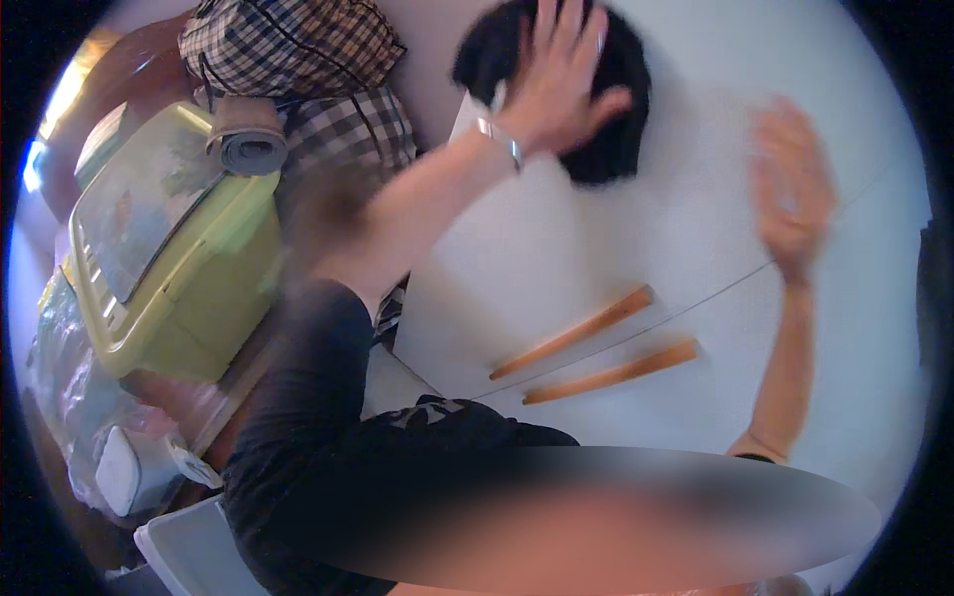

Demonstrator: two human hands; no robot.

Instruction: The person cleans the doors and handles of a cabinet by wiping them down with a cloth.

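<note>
A bundle of soft black cloth (604, 159) lies at the far side of the white table (556, 248). Over it rests my left hand (558, 91), open with the fingers spread; it wears a ring and a metal bracelet. To the right, my right hand (793, 184) is apart from the cloth, blurred by motion, its fingers stretched out with nothing seen in them. Two tapered wooden pieces, an upper one (574, 332) and a lower one (614, 372), lie side by side nearer to me.
Left of the table stands a yellow-green plastic bin (214, 283) with a clear lid (149, 199). A rolled grey mat (248, 147) sits on it. Checked cloth bags (288, 45) are piled behind. A white chair (194, 546) is at the lower left. A seam crosses the tabletop.
</note>
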